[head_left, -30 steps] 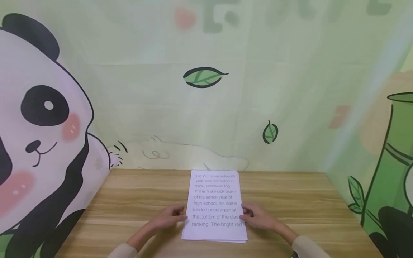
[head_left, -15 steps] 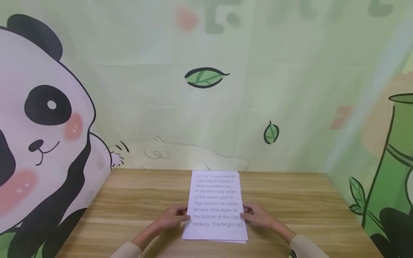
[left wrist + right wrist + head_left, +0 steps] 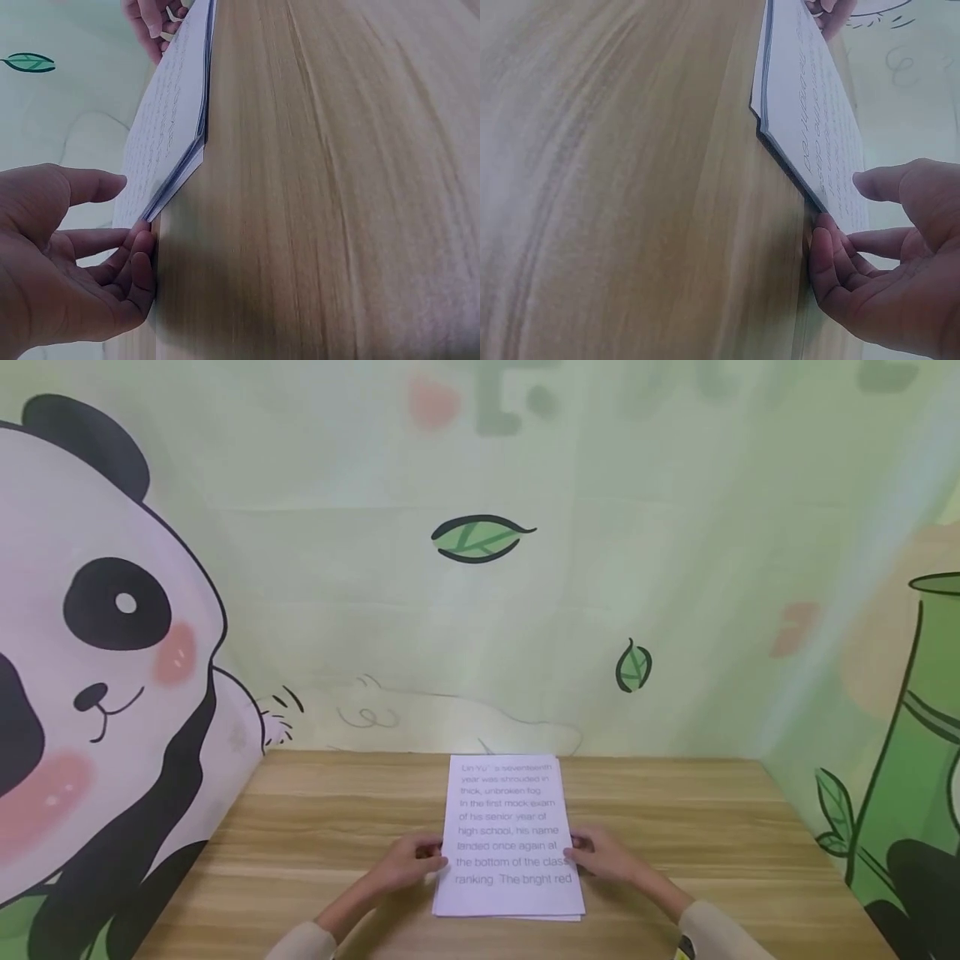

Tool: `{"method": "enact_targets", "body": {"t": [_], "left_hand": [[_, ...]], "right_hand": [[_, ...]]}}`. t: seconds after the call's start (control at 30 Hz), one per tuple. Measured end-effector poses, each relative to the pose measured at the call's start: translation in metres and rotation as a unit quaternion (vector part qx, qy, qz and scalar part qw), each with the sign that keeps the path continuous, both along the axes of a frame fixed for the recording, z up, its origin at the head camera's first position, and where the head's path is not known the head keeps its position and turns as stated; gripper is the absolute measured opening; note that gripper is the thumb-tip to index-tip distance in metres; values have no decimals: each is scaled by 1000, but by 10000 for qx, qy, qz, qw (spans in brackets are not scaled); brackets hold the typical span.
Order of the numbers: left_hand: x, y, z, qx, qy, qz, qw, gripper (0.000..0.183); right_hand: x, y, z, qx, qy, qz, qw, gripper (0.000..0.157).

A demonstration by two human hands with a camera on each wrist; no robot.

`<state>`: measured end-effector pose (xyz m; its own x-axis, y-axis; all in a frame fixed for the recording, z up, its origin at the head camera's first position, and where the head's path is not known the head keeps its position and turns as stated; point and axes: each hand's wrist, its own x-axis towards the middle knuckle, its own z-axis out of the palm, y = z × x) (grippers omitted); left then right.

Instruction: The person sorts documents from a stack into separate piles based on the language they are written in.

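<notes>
A stack of printed paper sheets (image 3: 510, 835) lies on the wooden table, its lines of text facing up. One lower sheet sticks out a little at the near edge and right side. My left hand (image 3: 411, 860) holds the stack's left edge, its fingers bent at the side and the thumb over the top. At the opposite edge, my right hand (image 3: 602, 854) holds the stack in the same way. Both wrist views show the curled fingertips (image 3: 142, 238) right at the paper's edge, with the thumb (image 3: 877, 182) raised above the printed face.
The wooden table (image 3: 322, 810) reaches back to a green printed backdrop (image 3: 337, 568) with a panda, leaves and bamboo. This backdrop closes off the rear and both sides. Beige sleeves (image 3: 303, 941) cover the forearms at the table's front.
The head view has shifted slightly, so everything sits a little further right in it. Both hands stay at the stack's side edges, and the stack keeps its place between them.
</notes>
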<state>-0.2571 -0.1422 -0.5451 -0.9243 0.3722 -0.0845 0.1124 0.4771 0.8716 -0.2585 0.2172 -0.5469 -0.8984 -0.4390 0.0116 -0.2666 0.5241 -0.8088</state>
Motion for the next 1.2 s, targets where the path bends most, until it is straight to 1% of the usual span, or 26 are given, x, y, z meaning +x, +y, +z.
{"method": "enact_targets", "body": {"t": [0.1, 0.2, 0.37, 0.43, 0.53, 0.6, 0.67, 0.73, 0.8, 0.87, 0.93, 1.1, 1.13, 1.2], "left_hand": [[0, 2, 0, -3, 55, -17, 10000, 39], [2, 3, 1, -34, 165, -64, 9998, 38], [4, 3, 3, -86, 388, -229, 9989, 24], [5, 4, 3, -45, 429, -219, 9988, 22], [7, 5, 4, -17, 460, -36, 9989, 34], [9, 6, 6, -1, 431, 114, 9990, 43], [11, 7, 10, -5, 395, 248, 9989, 48], [12, 8, 13, 53, 368, 329, 9988, 46], [13, 9, 16, 147, 345, 394, 9985, 43], [12, 11, 16, 272, 317, 440, 9982, 42], [12, 12, 14, 473, 179, 487, 9975, 42], [10, 14, 9, 866, -264, 630, 9939, 45], [9, 14, 9, 891, -337, 650, 9933, 46], [8, 14, 9, 911, -438, 649, 9928, 49]], "right_hand": [[3, 2, 2, -17, 170, 87, 9998, 32], [6, 2, 4, -5, 340, 213, 9992, 33], [8, 1, 5, 106, 493, 241, 9984, 31], [8, 1, 5, 165, 536, 226, 9982, 31], [11, 2, 7, 246, 610, 188, 9977, 30], [12, 2, 8, 235, 617, 166, 9977, 34], [14, 3, 8, 157, 569, 90, 9982, 39], [16, 2, 8, -25, 385, 31, 9993, 48], [19, 2, 10, -184, 127, -114, 9997, 55], [22, 1, 12, -341, -97, -265, 9990, 60], [24, 1, 14, -470, -301, -373, 9977, 63], [27, 1, 15, -997, -902, -455, 9899, 72], [27, 1, 14, -1133, -1068, -460, 9867, 74], [28, 1, 13, -1248, -1279, -519, 9825, 77]]}}
